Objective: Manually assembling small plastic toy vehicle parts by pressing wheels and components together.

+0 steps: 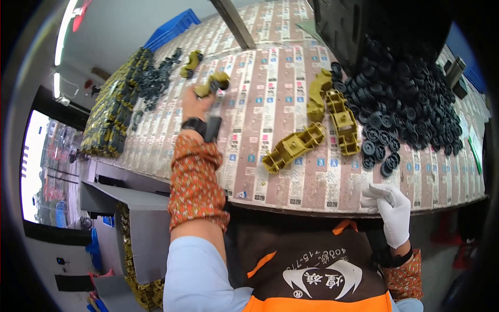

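Note:
My left hand (197, 106), bare and blurred, stretches out over the table with its fingers closed on a yellow plastic part (212, 84) that has a dark wheel at its end. Just beyond lies another yellow part with dark pieces (193, 63). My right hand (391, 210) wears a white glove and hovers by the table's front edge. Its fingers are loosely bent and apart, with nothing visible in them. Between the hands lie three yellow plastic parts: one slanted (294, 147), one with open compartments (343, 124), and one farther back (317, 96).
A large heap of black wheels (405, 104) covers the right side, beneath a dark machine body (353, 31). Stacked yellow-and-black parts (114, 106) line the table's left edge, beside small black pieces (153, 80). A blue crate (171, 28) stands behind; a grey box (150, 229) stands lower left.

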The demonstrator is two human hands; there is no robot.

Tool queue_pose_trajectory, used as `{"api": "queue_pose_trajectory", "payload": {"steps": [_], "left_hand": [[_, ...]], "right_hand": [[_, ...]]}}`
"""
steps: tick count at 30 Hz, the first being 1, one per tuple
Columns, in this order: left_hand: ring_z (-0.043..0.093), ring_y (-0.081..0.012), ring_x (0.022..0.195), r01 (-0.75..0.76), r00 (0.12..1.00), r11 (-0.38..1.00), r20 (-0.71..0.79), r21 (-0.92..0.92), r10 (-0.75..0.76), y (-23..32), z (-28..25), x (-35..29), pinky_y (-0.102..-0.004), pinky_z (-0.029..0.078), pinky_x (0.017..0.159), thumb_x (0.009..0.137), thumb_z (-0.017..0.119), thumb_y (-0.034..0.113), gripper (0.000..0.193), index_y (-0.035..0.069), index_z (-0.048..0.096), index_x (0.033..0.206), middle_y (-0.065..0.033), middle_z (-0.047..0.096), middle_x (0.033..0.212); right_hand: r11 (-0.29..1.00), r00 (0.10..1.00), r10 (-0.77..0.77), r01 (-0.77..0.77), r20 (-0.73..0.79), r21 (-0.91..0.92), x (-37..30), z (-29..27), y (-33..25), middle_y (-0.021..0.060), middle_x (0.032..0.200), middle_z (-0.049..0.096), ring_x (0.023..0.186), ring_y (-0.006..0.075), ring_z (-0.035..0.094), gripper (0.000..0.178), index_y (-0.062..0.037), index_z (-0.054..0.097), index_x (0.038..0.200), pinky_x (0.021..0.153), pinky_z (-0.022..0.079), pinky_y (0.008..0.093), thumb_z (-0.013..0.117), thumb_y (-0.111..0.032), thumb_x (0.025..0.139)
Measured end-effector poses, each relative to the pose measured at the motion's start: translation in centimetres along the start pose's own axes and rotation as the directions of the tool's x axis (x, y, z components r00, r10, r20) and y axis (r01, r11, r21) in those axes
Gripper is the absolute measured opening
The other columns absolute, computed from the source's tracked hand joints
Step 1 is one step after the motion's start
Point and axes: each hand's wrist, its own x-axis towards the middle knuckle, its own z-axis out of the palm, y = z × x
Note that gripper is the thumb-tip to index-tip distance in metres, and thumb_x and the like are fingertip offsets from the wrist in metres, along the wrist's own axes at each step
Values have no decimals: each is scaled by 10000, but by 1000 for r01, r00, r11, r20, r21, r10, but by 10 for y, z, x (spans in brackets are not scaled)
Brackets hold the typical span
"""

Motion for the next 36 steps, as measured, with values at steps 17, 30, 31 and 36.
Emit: {"api": "queue_pose_trajectory", "payload": {"steps": [17, 30, 31, 36], "left_hand": [[603, -417, 1249, -482, 605, 865, 767, 140, 213, 172, 53, -157, -451, 495, 1041, 823, 846, 270, 884, 203, 351, 1553, -235, 639, 1319], [527, -399, 1376, 760, 641, -151, 689, -633, 340, 156, 23, -189, -754, 406, 1111, 949, 607, 281, 678, 53, 404, 1555, -184, 556, 1445], [516, -402, 1385, 777, 619, -123, 714, -617, 326, 161, 25, -200, -766, 400, 1105, 976, 601, 297, 656, 63, 403, 1555, -178, 555, 1441], [558, -406, 1333, 830, 550, -48, 800, -556, 240, 186, 56, -248, -670, 529, 1029, 1026, 634, 371, 642, 109, 364, 1547, -158, 555, 1380]], "right_hand": [[853, 925, -378, 333, -35, -402, 30, -12, -13, 119, 1090, 764, 951, 184, 754, 309, 1, 669, 1232, 795, 571, 281, 484, 80, 997], [595, 883, -457, 213, -108, -775, 79, -57, 9, 145, 1032, 654, 924, 339, 671, 367, -84, 668, 1271, 834, 540, 410, 715, -129, 909], [509, 874, -483, 232, -52, -829, 82, -53, 8, 158, 1049, 644, 961, 347, 658, 373, -78, 668, 1268, 859, 533, 419, 721, -138, 904], [391, 834, -551, 296, 36, -872, 102, -52, 13, 181, 1094, 627, 1041, 365, 629, 374, -51, 668, 1176, 947, 519, 427, 784, -127, 829]]}}
